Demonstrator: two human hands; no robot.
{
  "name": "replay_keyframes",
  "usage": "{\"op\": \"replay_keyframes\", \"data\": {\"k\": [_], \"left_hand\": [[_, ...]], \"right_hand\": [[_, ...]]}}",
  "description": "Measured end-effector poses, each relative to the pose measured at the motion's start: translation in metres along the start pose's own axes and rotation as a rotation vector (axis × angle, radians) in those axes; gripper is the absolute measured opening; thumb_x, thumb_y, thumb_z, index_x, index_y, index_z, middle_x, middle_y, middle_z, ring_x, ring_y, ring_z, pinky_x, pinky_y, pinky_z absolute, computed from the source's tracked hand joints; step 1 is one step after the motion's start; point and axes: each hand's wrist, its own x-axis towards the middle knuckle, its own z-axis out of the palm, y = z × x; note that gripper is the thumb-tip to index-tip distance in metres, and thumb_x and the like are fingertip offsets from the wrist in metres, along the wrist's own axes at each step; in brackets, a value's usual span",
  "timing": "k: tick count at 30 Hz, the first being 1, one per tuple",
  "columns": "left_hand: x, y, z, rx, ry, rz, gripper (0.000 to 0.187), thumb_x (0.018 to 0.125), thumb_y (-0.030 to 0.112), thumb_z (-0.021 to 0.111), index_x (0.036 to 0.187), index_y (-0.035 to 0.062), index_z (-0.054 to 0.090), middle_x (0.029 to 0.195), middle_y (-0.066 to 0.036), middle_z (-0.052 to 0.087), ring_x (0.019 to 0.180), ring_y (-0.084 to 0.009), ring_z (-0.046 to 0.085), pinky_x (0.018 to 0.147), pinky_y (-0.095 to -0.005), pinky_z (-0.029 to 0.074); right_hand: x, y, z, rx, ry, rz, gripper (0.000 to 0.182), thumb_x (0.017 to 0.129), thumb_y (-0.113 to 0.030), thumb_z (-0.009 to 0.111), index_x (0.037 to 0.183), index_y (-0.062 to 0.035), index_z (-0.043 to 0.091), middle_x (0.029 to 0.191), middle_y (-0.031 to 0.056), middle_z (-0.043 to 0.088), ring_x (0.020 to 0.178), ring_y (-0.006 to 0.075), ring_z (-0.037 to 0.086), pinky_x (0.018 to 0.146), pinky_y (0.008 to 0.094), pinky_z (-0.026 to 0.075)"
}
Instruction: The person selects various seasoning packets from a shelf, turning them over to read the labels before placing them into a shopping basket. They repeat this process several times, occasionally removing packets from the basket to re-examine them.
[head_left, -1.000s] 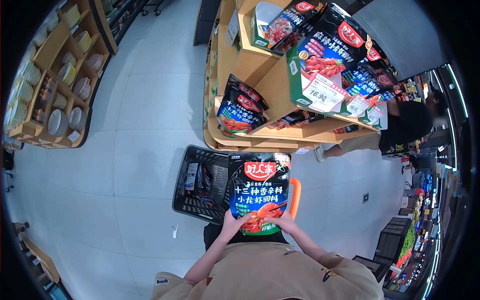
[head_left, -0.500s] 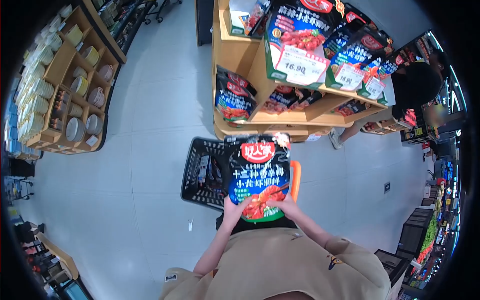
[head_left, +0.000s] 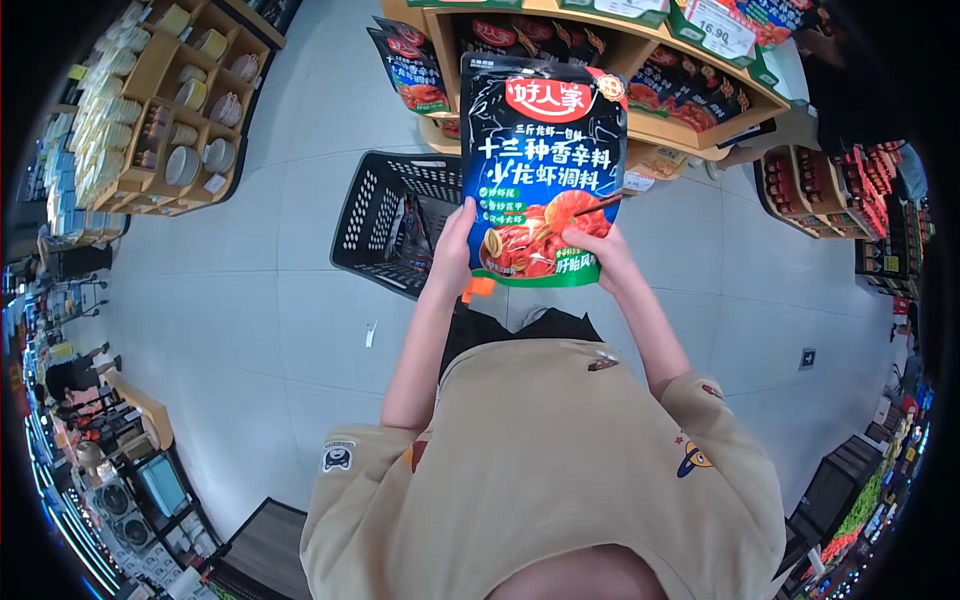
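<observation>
A large pouch of crayfish seasoning [head_left: 545, 165], black and blue with a red logo and a picture of red crayfish, is held upright with its printed front towards me. My left hand [head_left: 454, 246] grips its lower left edge, most of the fingers hidden behind it. On the lower right side my right hand [head_left: 610, 254] is closed round the edge, thumb lying over the front. Behind and to the left of the pouch, a black shopping basket [head_left: 352, 225] contains some dark packets that I cannot make out. An orange part [head_left: 479, 288] shows just under the pouch.
Ahead stands a wooden display shelf [head_left: 590, 20] with similar pouches [head_left: 410, 72] and price cards [head_left: 716, 33]. Crockery fills a wooden rack [head_left: 150, 205] at the left. A person's leg [head_left: 752, 148] is beside the display at right. Grey tiled floor [head_left: 260, 320] surrounds me.
Both hands have raised the pouch up and forward, and it now looks larger and clearer. My view has tilted down, so the display sits higher in the picture.
</observation>
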Motion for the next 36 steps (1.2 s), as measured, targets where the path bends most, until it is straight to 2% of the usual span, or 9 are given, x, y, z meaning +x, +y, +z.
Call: {"op": "replay_keyframes", "data": {"k": [3,5,11,20,22,25,29,31,36], "left_hand": [[-0.007,-0.019,0.038,0.049,0.099,-0.049,0.040,0.090,0.032,0.036,0.110,-0.0015,0.046,0.102,-0.008,0.056,0.091,-0.0122,0.055,0.081,-0.0245,0.041],[-0.001,-0.046,0.048,0.078,0.029,-0.004,0.040,0.090,0.032,0.036,0.110,-0.0022,0.045,0.106,-0.010,0.055,0.093,-0.0147,0.055,0.083,-0.0280,0.043],[-0.004,-0.064,0.095,0.106,-0.018,-0.135,0.036,0.088,0.029,0.042,0.110,0.0007,0.046,0.103,-0.006,0.055,0.092,-0.0111,0.054,0.081,-0.0250,0.041],[0.027,-0.106,0.115,0.145,-0.151,-0.131,0.029,0.088,0.025,0.044,0.105,0.0021,0.049,0.098,-0.004,0.057,0.086,-0.0089,0.055,0.077,-0.0239,0.043],[0.035,-0.106,0.123,0.151,-0.183,-0.129,0.030,0.089,0.025,0.043,0.106,0.0019,0.050,0.099,-0.003,0.057,0.086,-0.0085,0.055,0.078,-0.0239,0.042],[0.050,-0.101,0.128,0.204,-0.271,-0.118,0.030,0.089,0.025,0.043,0.104,0.0016,0.051,0.096,-0.003,0.058,0.088,-0.0072,0.053,0.078,-0.0236,0.042],[0.069,-0.081,0.131,0.243,-0.356,-0.081,0.030,0.089,0.025,0.042,0.102,-0.0002,0.051,0.093,-0.002,0.058,0.087,-0.0066,0.052,0.076,-0.0230,0.041],[0.086,-0.069,0.130,0.456,-0.475,0.043,0.029,0.090,0.023,0.040,0.099,-0.0025,0.051,0.092,-0.003,0.058,0.084,-0.0067,0.051,0.075,-0.0227,0.041],[0.128,-0.033,0.135,0.540,-0.405,0.179,0.026,0.089,0.019,0.040,0.095,-0.0038,0.052,0.080,-0.009,0.060,0.073,-0.0110,0.052,0.070,-0.0263,0.041]], "right_hand": [[-0.019,-0.006,-0.036,0.019,-0.025,0.005,0.045,0.070,-0.006,0.064,0.110,-0.0008,0.044,0.103,0.0092,0.054,0.091,0.0172,0.055,0.079,0.0303,0.046],[-0.030,-0.011,-0.059,0.075,0.003,-0.021,0.047,0.068,-0.005,0.066,0.109,-0.0007,0.044,0.100,0.0083,0.055,0.089,0.0156,0.056,0.078,0.0296,0.046],[-0.058,-0.009,-0.105,0.070,0.060,-0.052,0.050,0.067,-0.006,0.067,0.110,-0.0016,0.043,0.103,0.0078,0.054,0.090,0.0154,0.055,0.078,0.0292,0.045],[-0.081,-0.015,-0.153,0.162,0.190,-0.050,0.039,0.072,-0.008,0.064,0.106,-0.0001,0.046,0.098,0.0088,0.057,0.087,0.0157,0.057,0.076,0.0288,0.046],[-0.080,-0.025,-0.158,0.161,0.268,-0.076,0.035,0.074,-0.008,0.062,0.104,0.0018,0.046,0.099,0.0111,0.056,0.088,0.0179,0.057,0.077,0.0306,0.046],[-0.073,-0.047,-0.167,0.218,0.202,-0.182,0.031,0.076,-0.006,0.058,0.103,0.0031,0.046,0.100,0.0120,0.056,0.088,0.0184,0.057,0.078,0.0319,0.046],[-0.049,-0.073,-0.168,0.139,0.163,-0.131,0.027,0.078,-0.003,0.055,0.103,0.0026,0.047,0.099,0.0116,0.056,0.088,0.0180,0.057,0.077,0.0318,0.047],[-0.030,-0.086,-0.160,0.135,0.157,-0.157,0.027,0.078,-0.002,0.055,0.104,0.0017,0.047,0.099,0.0104,0.056,0.088,0.0176,0.057,0.078,0.0315,0.046],[0.015,-0.127,-0.143,0.130,0.181,-0.211,0.031,0.076,-0.001,0.057,0.105,0.0015,0.046,0.100,0.0094,0.055,0.091,0.0166,0.055,0.081,0.0314,0.044]]}}
